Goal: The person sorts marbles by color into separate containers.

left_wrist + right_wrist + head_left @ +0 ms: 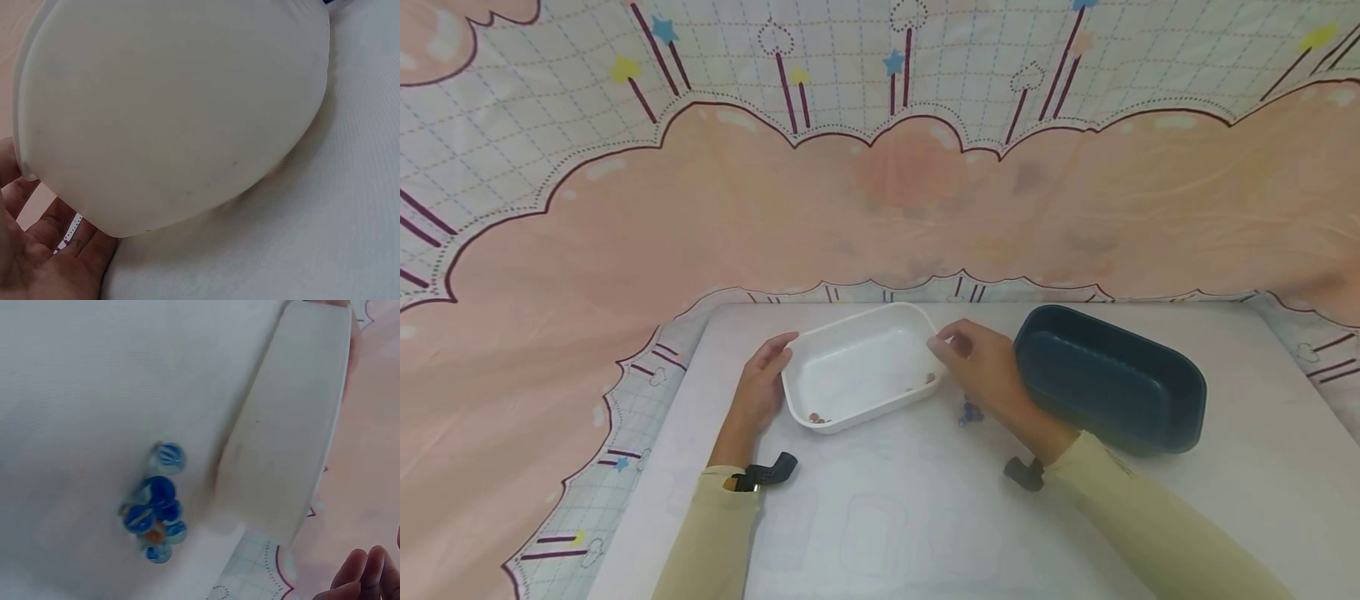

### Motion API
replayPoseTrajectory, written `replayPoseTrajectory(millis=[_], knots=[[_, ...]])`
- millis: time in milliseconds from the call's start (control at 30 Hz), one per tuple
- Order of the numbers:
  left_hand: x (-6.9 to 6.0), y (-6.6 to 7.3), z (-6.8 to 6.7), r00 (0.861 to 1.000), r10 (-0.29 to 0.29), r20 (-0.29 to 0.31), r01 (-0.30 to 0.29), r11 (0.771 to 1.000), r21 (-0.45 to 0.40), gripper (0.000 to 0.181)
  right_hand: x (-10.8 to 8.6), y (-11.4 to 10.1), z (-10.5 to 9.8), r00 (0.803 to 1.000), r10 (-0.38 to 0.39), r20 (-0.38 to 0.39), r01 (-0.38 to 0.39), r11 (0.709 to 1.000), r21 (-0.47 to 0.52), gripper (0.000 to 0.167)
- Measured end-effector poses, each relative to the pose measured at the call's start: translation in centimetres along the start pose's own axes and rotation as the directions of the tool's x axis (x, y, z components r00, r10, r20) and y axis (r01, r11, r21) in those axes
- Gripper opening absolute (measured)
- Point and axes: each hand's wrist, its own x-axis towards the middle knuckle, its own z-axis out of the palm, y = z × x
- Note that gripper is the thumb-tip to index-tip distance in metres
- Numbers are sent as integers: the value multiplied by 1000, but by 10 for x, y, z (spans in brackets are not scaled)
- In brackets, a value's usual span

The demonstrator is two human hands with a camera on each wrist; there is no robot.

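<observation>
A white oblong dish [865, 367] stands towards the back of the table. My left hand [760, 392] holds its left end, with fingertips at the rim; the left wrist view shows fingers [53, 225] against its side. At the right end, my right hand [981, 367] has bent fingers and a thumb close to the rim. Whether it pinches anything is hidden. Several small reddish-brown pieces [815, 417] lie in the dish's near left corner, and another [930, 378] near its right end. Blue and clear glass marbles [159, 490] lie clustered on the table below my right hand.
A dark blue oblong dish [1112, 375] stands right of my right hand, partly behind the forearm. White cloth [880, 517] covers the table. A patterned curtain [880, 200] hangs behind the table's back edge.
</observation>
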Motion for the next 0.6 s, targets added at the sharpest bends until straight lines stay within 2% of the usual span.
replayPoseTrajectory(millis=[267, 600], knots=[[-1, 0, 0, 1000, 0, -6, 0, 1000, 13, 41, -8, 19, -4, 1000, -8, 1, 8, 1000, -14, 28], [0, -1, 0, 1000, 4, -5, -4, 1000, -15, 41, -16, 38, -8, 999, 32, 20, -31, 999, -42, 29]])
